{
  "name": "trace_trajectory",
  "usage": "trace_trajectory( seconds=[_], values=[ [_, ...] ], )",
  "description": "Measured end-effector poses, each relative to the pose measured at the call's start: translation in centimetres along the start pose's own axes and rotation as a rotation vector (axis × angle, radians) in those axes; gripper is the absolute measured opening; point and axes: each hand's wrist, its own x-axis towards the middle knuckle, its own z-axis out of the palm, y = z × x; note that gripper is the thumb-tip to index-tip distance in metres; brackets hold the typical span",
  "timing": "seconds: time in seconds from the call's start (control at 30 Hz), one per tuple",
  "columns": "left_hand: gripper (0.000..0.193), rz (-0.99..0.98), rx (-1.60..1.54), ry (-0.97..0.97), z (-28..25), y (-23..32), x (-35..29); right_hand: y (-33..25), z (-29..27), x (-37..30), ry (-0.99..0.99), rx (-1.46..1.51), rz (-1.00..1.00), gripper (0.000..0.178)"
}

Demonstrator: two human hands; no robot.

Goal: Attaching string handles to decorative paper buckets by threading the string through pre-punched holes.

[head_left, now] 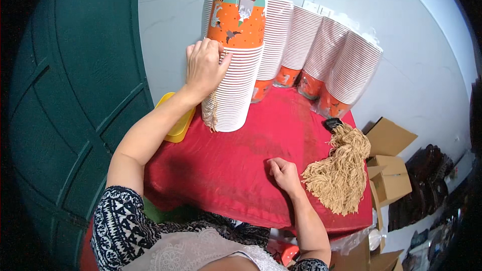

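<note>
A tall stack of paper buckets (233, 88) stands upside down on the red-covered table, white rims layered below and an orange and green printed bucket (238, 25) on top. My left hand (205, 68) is at the stack's left side, just below the printed part. Its fingers are closed, with a bit of tan cord (213, 115) between thumb and forefinger; more of this cord hangs down the stack's side. The fingertips are partly hidden. My right hand (285, 174) rests loosely curled on the table, nothing visible in it, left of a bundle of tan cords (344, 170).
Several more bucket stacks in clear plastic (351, 70) line the table's back against the wall. A yellow tray (175, 125) sits at the left edge, by a green door (75, 95). Open cardboard boxes (391, 178) stand right of the table. A black object (331, 124) touches the bundle.
</note>
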Motion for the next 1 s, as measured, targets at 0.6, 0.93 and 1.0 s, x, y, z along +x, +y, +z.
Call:
trace_trajectory(
  seconds=[0.6, 0.93, 1.0],
  values=[
    [0.008, -0.334, -0.451, 0.04, 0.9, -1.0, -0.2, 0.0, 0.1, -0.1, -0.004, 0.001, -0.004, 0.022],
    [0.033, 0.081, -0.093, 0.157, 0.3, 1.0, -3.1, 0.1, 0.1, -0.1, -0.003, 0.004, 0.008, 0.022],
    [0.035, 0.106, -0.078, 0.151, 0.7, 0.9, -3.2, 0.2, 0.1, -0.1, -0.002, 0.01, 0.008, 0.022]
  ],
)
